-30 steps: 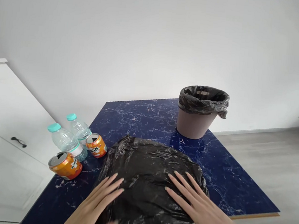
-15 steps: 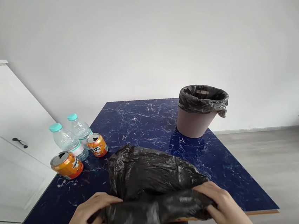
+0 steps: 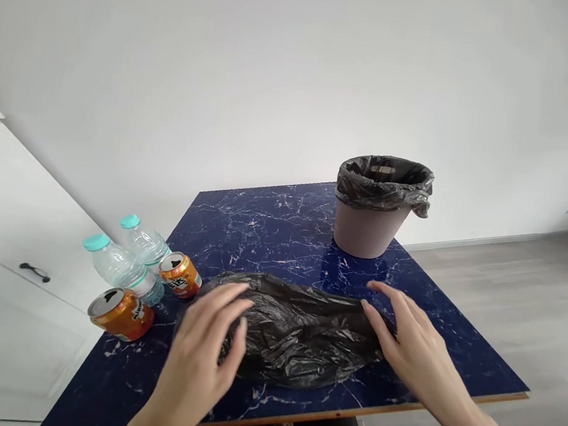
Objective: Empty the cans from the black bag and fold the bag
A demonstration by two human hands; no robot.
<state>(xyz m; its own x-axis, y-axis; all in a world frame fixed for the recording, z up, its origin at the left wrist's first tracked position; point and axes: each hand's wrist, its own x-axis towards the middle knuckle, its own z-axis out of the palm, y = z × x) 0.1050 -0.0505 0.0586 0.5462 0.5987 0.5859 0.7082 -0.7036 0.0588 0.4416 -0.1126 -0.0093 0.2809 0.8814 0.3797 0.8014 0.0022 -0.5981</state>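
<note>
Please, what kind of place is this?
Probably a room in a home: a blue marble-patterned table by a plain wall, a white cabinet, a lined bin, and wood-look flooring.

It looked like a plain room in a home, though little of it showed. A blue marble-patterned table [image 3: 282, 229] stood against a bare white wall [image 3: 298, 60], with grey wood-look flooring [image 3: 522, 289] to the right. A white cabinet [image 3: 7, 213] with a dark handle [image 3: 32, 272] stood at the left. A small lined waste bin [image 3: 380, 205] sat at the table's far side.
</note>
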